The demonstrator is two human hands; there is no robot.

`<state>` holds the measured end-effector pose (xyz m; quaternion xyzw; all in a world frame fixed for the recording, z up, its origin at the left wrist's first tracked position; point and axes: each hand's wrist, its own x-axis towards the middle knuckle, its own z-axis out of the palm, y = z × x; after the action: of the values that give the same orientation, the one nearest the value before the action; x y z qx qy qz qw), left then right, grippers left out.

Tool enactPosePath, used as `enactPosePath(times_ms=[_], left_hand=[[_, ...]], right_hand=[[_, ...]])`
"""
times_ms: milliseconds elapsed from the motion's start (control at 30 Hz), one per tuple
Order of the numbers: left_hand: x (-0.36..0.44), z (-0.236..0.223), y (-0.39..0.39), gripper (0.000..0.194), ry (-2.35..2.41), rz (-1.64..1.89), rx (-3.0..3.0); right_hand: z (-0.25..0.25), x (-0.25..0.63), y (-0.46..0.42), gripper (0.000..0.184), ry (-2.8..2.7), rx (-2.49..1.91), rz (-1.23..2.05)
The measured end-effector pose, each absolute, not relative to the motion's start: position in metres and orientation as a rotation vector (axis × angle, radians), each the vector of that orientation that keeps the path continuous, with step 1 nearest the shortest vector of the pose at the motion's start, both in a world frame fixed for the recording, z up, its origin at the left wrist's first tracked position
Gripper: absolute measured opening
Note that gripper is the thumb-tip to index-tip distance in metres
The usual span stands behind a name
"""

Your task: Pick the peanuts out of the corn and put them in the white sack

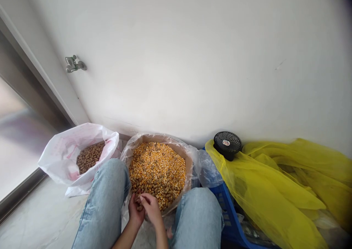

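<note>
My left hand (136, 211) is cupped, palm up, around a few brown nut-like pieces (139, 204) at the near edge of a lined sack. Over it, my right hand (152, 206) bends in with thumb and forefinger pinched close to those pieces. What sits between its fingertips is too small to make out. Yellow corn kernels (157, 164) fill the open sack (189, 163) between my knees, with many more brown pieces mixed in toward the near side. Both hands touch or nearly touch each other.
To the left stands a white plastic bag (59, 157) holding brown nut-like pieces (90, 156). On the right, yellow netting (269, 190) drapes over a blue crate (233, 221), with a small black fan (227, 145) on top. A metal tap (75, 64) juts from the white wall.
</note>
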<state>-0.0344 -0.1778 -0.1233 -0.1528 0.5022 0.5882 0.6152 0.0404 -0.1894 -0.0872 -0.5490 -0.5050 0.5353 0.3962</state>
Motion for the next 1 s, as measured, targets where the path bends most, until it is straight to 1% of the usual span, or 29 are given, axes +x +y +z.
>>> enactPosePath(times_ms=[67,167,233,300,400,600,800,933,1000], left_hand=[[-0.034,-0.121,-0.177,0.023,1.042,1.340,-0.500],[-0.035,-0.117,-0.176,0.021,0.938,1.326,-0.584],[-0.035,-0.116,-0.177,0.019,0.930,1.319,-0.572],[-0.035,-0.117,-0.178,0.020,0.938,1.321,-0.540],[-0.035,-0.120,-0.178,0.023,0.952,1.317,-0.491],[-0.034,-0.121,-0.178,0.028,1.009,1.295,-0.439],[-0.034,-0.125,-0.179,0.019,0.951,1.315,-0.467],[-0.034,-0.126,-0.179,0.021,0.948,1.309,-0.498],[-0.034,-0.125,-0.179,0.022,0.931,1.312,-0.513]], right_hand=[[-0.096,0.046,-0.186,0.030,-1.172,-1.506,1.169],[-0.122,0.057,-0.185,0.032,-1.046,-1.739,0.799],[-0.142,0.059,-0.188,0.033,-1.072,-1.884,0.682],[-0.156,0.057,-0.191,0.035,-1.138,-1.990,0.678],[-0.163,0.051,-0.196,0.035,-1.180,-2.029,0.720],[-0.154,0.048,-0.196,0.024,-1.205,-2.014,0.759],[-0.148,0.049,-0.196,0.019,-1.133,-2.001,0.772],[-0.150,0.049,-0.195,0.013,-1.035,-1.918,0.820],[-0.149,0.047,-0.193,0.014,-0.957,-1.849,0.833]])
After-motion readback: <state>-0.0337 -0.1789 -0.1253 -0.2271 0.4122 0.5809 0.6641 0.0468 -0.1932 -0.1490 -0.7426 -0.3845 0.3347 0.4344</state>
